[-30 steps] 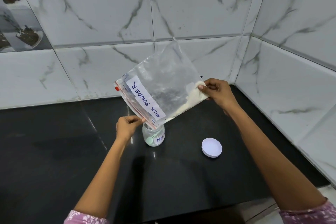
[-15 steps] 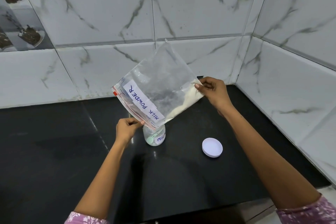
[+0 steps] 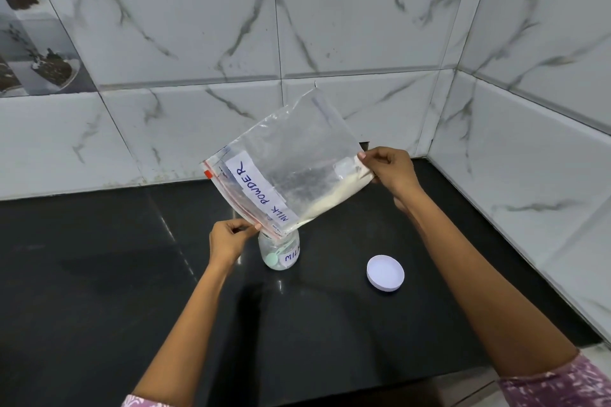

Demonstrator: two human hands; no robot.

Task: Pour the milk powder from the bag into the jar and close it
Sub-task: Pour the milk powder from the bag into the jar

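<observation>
A clear zip bag [image 3: 291, 162] labelled MILK POWDER is tilted with its mouth corner down over a small glass jar [image 3: 279, 251] on the black counter. White powder lies along the bag's lower edge. My left hand [image 3: 229, 238] pinches the bag's mouth edge just left of the jar. My right hand [image 3: 388, 172] pinches the bag's raised bottom corner. The jar has a white label and a pale green scoop inside; its mouth is hidden behind the bag. The white round lid [image 3: 385, 273] lies flat on the counter to the right of the jar.
The black counter [image 3: 99, 274] ends at marble-tiled walls [image 3: 198, 26] behind and on the right, forming a corner close behind my right hand. The counter's front edge runs along the bottom right.
The bag has stayed tilted over the jar, with my right hand shifting slightly. The powder stays along the lower edge.
</observation>
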